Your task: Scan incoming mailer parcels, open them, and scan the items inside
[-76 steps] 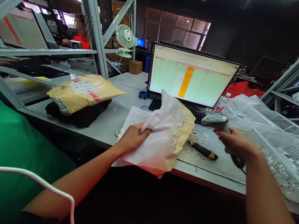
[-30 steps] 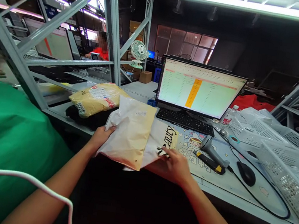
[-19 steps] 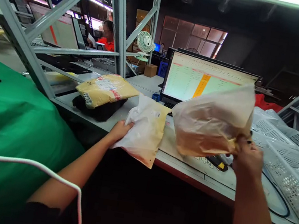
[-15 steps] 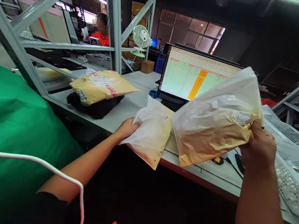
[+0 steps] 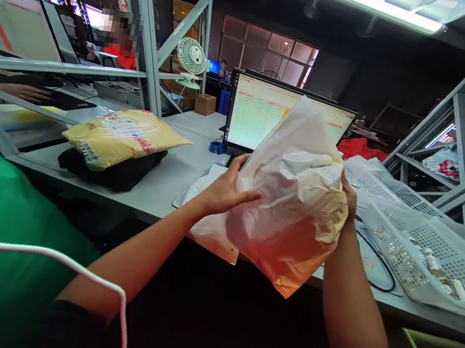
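A large translucent plastic bag (image 5: 285, 200) with a yellowish package inside is held up in front of the monitor. My right hand (image 5: 348, 198) grips its right edge, its fingers partly behind the bag. My left hand (image 5: 230, 188) clasps the bag's left side, thumb across the front and the other fingers behind. Below and behind it, a smaller whitish bag (image 5: 212, 229) lies at the desk's front edge, partly covered by the large one. Left of my hands, a yellow taped parcel (image 5: 126, 132) with a label rests on a black bundle (image 5: 113, 170).
The monitor (image 5: 251, 112) stands behind the bag, with a blue tape roll (image 5: 216, 147) beside it. White perforated baskets (image 5: 418, 227) holding small items line the right. A metal rack post (image 5: 137, 23) and green cloth (image 5: 5, 244) are left. A co-worker (image 5: 123, 45) sits beyond.
My left hand has let go of the smaller bag and taken the large bag's left side. My right hand has brought the large bag left and lower in view. The view has turned right.
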{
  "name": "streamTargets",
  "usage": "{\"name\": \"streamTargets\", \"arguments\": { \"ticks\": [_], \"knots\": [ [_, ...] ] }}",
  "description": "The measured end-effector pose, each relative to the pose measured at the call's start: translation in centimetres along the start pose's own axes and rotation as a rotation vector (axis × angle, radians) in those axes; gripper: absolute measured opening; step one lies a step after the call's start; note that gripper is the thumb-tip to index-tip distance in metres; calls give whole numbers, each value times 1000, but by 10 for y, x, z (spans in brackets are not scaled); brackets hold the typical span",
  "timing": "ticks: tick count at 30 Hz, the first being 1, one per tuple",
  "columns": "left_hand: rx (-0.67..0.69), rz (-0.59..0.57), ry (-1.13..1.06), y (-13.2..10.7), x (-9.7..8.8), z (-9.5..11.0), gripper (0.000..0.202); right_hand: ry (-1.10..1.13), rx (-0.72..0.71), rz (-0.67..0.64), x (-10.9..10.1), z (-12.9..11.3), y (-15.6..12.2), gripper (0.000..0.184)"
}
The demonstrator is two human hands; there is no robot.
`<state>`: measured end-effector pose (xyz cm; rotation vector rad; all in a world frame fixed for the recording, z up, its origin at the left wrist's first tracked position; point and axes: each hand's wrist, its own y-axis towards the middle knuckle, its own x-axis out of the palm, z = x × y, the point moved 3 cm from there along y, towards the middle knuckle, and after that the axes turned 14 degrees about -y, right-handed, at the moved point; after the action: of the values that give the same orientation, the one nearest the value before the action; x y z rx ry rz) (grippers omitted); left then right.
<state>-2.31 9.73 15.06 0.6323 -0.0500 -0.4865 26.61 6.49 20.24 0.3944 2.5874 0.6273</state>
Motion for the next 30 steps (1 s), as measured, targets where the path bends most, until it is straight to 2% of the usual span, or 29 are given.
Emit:
{"name": "streamTargets", "arguments": {
  "ticks": [3,5,8,10,13,17,20,23,25,27,30],
  "knots": [
    [3,52,-152,10,9,16,86,123,109,-59,4,8,9,81],
    [-14,85,-215,9,5,24,82,153,164,-86,0,21,13,81],
    [-93,73,-175,-1,-8,25,82,139,166,-112,-8,44,14,74],
    [-158,70,-119,-8,-17,19,85,27,169,-145,-6,57,15,75],
    [-271,91,-47,-15,-29,8,89,-165,167,-142,7,68,20,72],
    [-350,87,44,-13,-47,-4,93,-337,140,-48,30,75,43,43],
    [-359,100,126,-9,-67,-15,94,-484,126,65,37,82,61,20],
    [-431,174,98,-10,-87,-32,100,-557,168,111,36,96,67,19],
    [-462,229,59,-13,-98,-44,103,-542,232,39,40,110,63,28],
    [-470,246,56,-15,-106,-54,101,-483,307,-100,54,124,52,34],
    [-499,246,250,-16,-109,-59,97,-349,395,-293,85,139,34,37]
  ]
}}
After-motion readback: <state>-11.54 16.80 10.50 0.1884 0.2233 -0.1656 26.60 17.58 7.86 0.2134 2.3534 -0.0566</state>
